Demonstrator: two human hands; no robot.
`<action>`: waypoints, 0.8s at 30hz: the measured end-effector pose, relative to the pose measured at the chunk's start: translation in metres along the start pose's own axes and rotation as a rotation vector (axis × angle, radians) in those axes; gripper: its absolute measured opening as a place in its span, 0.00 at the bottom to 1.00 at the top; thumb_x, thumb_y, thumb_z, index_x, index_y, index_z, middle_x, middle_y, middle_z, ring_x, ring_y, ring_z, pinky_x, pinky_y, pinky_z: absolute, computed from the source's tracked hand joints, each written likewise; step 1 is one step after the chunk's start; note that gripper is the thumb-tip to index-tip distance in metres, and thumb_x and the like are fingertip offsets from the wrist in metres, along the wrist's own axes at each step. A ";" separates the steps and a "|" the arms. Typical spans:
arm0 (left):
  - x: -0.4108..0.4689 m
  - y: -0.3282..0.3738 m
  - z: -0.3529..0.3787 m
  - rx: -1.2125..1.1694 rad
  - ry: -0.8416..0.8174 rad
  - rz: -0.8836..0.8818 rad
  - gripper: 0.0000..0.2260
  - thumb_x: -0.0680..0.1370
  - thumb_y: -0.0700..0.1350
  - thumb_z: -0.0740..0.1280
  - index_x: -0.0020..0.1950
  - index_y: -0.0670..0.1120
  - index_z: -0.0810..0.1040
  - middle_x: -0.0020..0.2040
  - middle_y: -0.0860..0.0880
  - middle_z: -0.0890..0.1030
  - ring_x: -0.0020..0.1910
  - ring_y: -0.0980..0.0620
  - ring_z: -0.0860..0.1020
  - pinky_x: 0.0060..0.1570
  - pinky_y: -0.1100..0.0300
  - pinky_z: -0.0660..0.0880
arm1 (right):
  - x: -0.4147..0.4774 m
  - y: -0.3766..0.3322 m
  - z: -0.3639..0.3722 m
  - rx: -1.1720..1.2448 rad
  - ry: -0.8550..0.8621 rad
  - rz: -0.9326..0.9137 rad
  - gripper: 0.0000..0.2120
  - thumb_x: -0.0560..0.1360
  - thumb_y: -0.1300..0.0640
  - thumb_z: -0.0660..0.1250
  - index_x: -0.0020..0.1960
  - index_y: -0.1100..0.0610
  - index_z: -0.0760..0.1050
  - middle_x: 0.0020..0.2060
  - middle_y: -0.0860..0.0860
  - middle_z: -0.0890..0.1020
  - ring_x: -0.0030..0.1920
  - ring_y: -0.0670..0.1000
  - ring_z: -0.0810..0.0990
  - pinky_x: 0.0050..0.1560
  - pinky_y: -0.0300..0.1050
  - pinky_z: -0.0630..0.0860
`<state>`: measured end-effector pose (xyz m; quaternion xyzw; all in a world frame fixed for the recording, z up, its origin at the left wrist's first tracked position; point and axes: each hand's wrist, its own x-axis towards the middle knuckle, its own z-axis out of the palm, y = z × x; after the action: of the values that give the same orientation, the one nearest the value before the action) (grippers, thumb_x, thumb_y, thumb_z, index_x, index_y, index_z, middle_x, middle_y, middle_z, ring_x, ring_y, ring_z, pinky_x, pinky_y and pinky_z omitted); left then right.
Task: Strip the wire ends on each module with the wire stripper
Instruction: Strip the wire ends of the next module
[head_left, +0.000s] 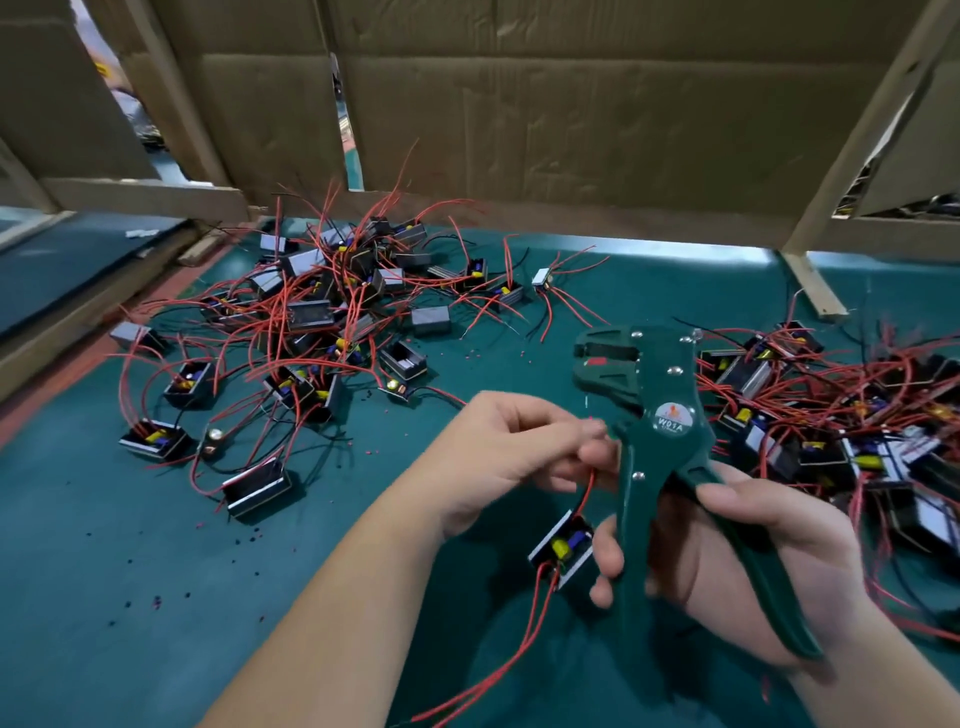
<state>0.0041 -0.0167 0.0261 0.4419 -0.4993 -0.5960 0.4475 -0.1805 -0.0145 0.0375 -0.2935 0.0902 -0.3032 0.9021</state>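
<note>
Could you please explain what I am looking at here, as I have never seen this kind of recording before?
There is no machine here: this is one picture from a wide-angle camera worn on a person's head, looking forward and down at their two bare hands over a green work mat.

The right hand grips the handles of a green wire stripper, its head pointing up and away. The left hand pinches a red wire beside the tool; a small module hangs from that wire.

A pile of similar modules with red and black wires lies at the back left, and another pile at the right. Small bits of cut insulation dot the mat. Cardboard sheets stand behind.
</note>
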 end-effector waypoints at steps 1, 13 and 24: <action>0.000 -0.001 0.000 0.013 0.001 -0.022 0.10 0.73 0.45 0.71 0.31 0.48 0.82 0.27 0.54 0.76 0.30 0.57 0.75 0.38 0.64 0.76 | 0.001 0.001 -0.001 -0.061 0.009 0.014 0.28 0.71 0.62 0.67 0.66 0.75 0.66 0.49 0.71 0.76 0.46 0.67 0.77 0.48 0.66 0.72; 0.009 -0.004 0.002 -0.122 0.342 0.061 0.12 0.85 0.49 0.51 0.43 0.49 0.66 0.45 0.46 0.86 0.48 0.48 0.83 0.46 0.60 0.77 | 0.007 0.015 -0.005 -0.191 0.279 -0.160 0.37 0.53 0.57 0.79 0.60 0.64 0.77 0.48 0.66 0.78 0.39 0.64 0.81 0.43 0.65 0.78; 0.010 -0.023 0.006 0.520 0.143 0.216 0.07 0.80 0.44 0.60 0.48 0.54 0.63 0.41 0.58 0.84 0.45 0.54 0.80 0.51 0.54 0.74 | 0.001 0.008 -0.006 -0.211 0.235 -0.245 0.30 0.58 0.56 0.76 0.59 0.61 0.79 0.53 0.63 0.80 0.42 0.61 0.81 0.47 0.64 0.78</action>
<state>-0.0058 -0.0234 0.0026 0.5271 -0.6467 -0.3641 0.4140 -0.1780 -0.0124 0.0282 -0.3579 0.1895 -0.4318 0.8059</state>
